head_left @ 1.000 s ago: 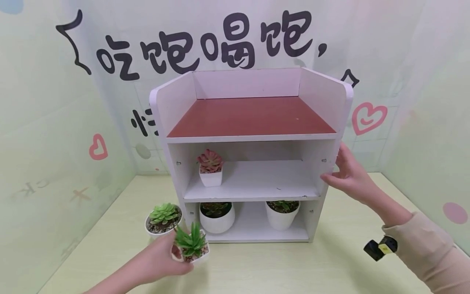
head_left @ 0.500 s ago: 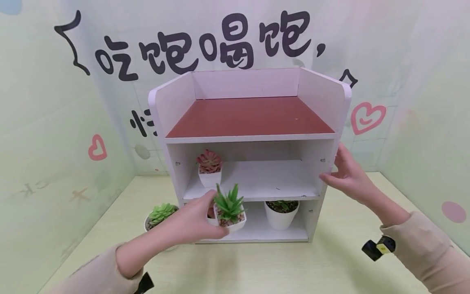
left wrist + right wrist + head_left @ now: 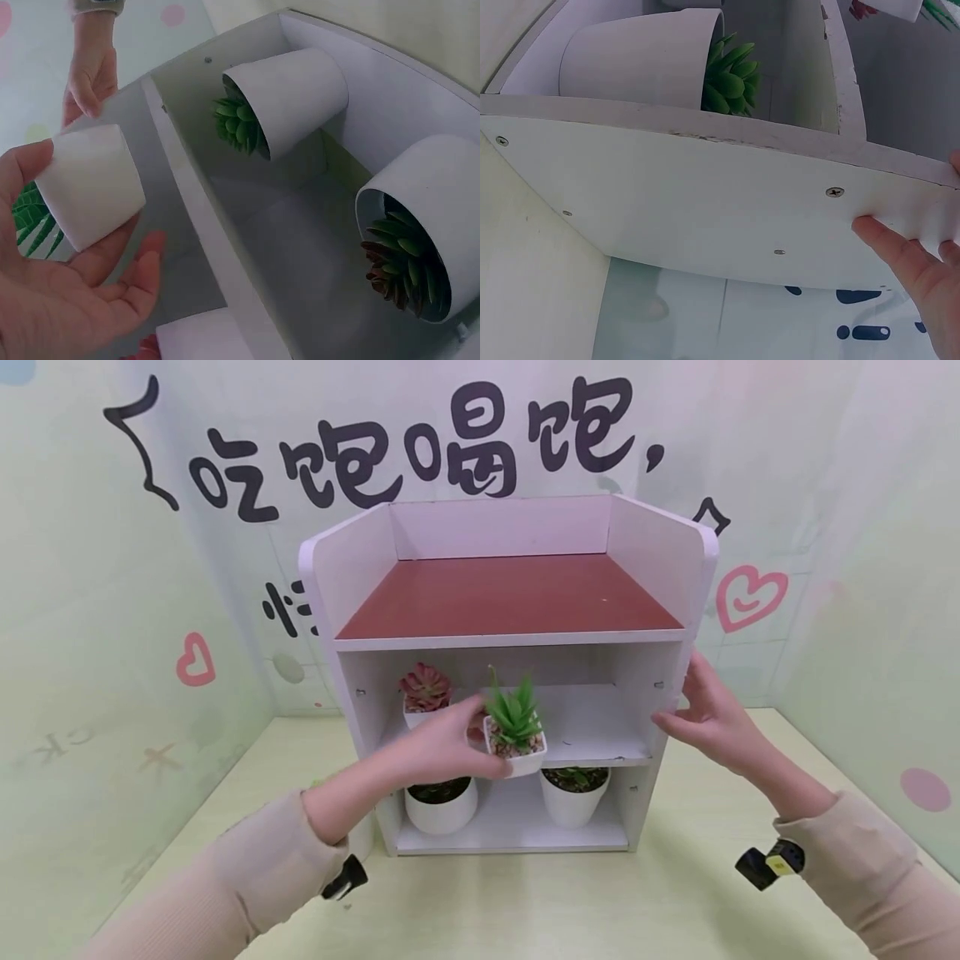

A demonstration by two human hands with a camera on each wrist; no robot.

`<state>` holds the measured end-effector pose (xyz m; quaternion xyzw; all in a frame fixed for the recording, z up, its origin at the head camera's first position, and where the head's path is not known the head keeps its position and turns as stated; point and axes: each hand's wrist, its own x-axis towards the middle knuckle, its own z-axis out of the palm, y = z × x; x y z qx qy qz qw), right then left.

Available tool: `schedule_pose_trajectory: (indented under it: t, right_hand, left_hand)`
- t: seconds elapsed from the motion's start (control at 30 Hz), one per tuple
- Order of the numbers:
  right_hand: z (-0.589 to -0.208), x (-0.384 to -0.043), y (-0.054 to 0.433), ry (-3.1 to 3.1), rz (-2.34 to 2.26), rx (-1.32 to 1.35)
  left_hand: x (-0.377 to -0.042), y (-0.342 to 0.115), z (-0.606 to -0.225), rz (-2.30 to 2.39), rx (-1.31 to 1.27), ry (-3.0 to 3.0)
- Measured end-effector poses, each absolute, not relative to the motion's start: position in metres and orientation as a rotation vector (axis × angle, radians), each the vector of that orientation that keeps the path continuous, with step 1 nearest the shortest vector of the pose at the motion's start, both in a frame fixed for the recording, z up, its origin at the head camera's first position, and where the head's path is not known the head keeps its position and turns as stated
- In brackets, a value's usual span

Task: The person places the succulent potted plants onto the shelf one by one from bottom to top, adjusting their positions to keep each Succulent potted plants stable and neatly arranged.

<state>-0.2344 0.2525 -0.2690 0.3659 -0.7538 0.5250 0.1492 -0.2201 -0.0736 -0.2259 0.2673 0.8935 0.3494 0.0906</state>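
My left hand [image 3: 442,747] holds a small potted succulent [image 3: 516,720] with spiky green leaves and a white square pot, in front of the middle level of a white shelf unit [image 3: 510,641]. The left wrist view shows thumb and fingers on either side of that pot [image 3: 94,184], the leaves facing away to the left. My right hand [image 3: 716,722] grips the unit's right side panel, thumb over its front edge and fingers on the outer face. Left of the held plant, partly behind my left hand, a pink succulent [image 3: 426,685] stands in a white pot on the middle board.
Two round white pots stand on the bottom level, one at left [image 3: 441,814] and one at right [image 3: 573,806]. Another white pot [image 3: 362,838] on the table, left of the unit, is mostly hidden by my left arm. The unit's top [image 3: 510,597] is red with raised white sides.
My left hand has carried the spiky succulent up and to the right, from beside the unit's lower left to the middle level. The right hand has stayed on the side panel.
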Motion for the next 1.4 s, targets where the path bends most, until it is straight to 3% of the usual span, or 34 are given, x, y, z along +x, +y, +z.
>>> schedule_pose_trajectory:
  t: [0.5, 1.4]
  right_hand:
    - [-0.267, -0.234, 0.251, -2.147, 1.519, 1.030]
    - [-0.269, -0.235, 0.251, -2.166, 1.518, 1.023]
  left_hand:
    - [-0.262, -0.044, -0.232, 1.011, 0.736, 2.581]
    - [-0.288, -0.006, -0.239, 1.176, 0.697, 2.380]
